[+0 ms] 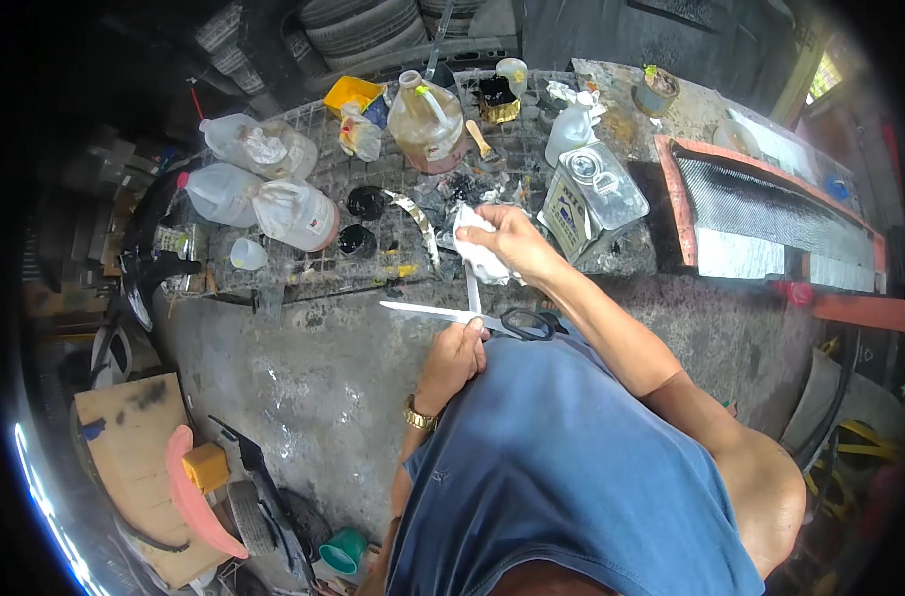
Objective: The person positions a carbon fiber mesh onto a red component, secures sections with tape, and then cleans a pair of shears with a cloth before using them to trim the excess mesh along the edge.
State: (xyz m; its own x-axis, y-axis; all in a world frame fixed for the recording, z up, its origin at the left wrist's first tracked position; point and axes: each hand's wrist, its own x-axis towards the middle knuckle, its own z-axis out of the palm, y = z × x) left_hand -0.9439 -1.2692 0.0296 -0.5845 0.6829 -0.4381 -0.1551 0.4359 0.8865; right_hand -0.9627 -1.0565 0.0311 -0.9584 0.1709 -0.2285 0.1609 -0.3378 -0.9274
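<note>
My left hand (454,358) grips a pair of scissors (443,313) by the black handles, close to my chest; the long blades are open, one pointing left, the other up. My right hand (507,238) holds a crumpled white cloth (477,253) pressed against the upper blade, just above the pivot. Both hands hover over the concrete floor in front of a wire-mesh workbench (323,179). A gold watch sits on my left wrist.
On the mesh bench stand several translucent plastic jugs (274,189), an amber jug (428,119), a square metal can (592,194) and black-stained pots. A carbon-fibre sheet on an orange board (770,204) lies right. A board, pink part and teal cup (345,549) sit lower left.
</note>
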